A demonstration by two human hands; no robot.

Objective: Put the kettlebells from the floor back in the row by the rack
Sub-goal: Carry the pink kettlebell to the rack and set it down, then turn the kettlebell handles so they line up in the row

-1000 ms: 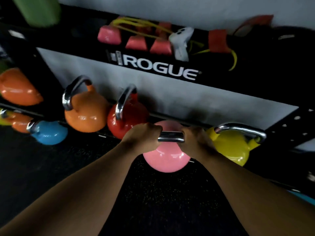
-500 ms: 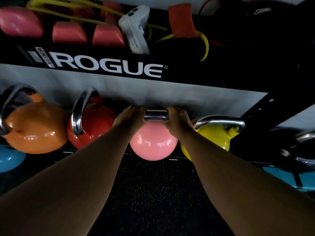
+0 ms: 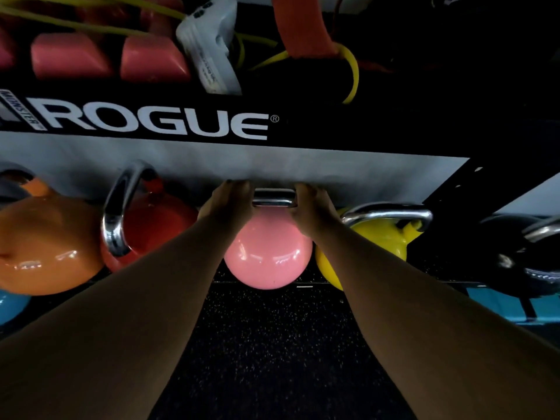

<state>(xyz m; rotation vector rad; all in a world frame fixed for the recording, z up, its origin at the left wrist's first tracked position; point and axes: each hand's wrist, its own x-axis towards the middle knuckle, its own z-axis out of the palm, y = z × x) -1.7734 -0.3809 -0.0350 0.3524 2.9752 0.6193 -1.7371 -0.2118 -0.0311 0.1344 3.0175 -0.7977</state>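
My left hand (image 3: 228, 204) and right hand (image 3: 312, 207) are covering both ends of the pink kettlebell's (image 3: 268, 256) handle. My forearms are hiding part of the red kettlebell (image 3: 157, 219) and yellow kettlebell (image 3: 385, 241). The frame is cutting off the orange kettlebell (image 3: 45, 247).

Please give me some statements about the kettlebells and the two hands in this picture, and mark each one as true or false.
1. Both hands grip the handle of the pink kettlebell. True: the left hand and the right hand hold its two ends.
2. The pink kettlebell sits between the red kettlebell and the yellow kettlebell. True.
3. The orange kettlebell is the right neighbour of the yellow one. False: it lies far left, beyond the red one.
4. The rack beam above the row is blank. False: it bears the word ROGUE in white.
5. The yellow kettlebell has a black handle. False: its handle is shiny metal.
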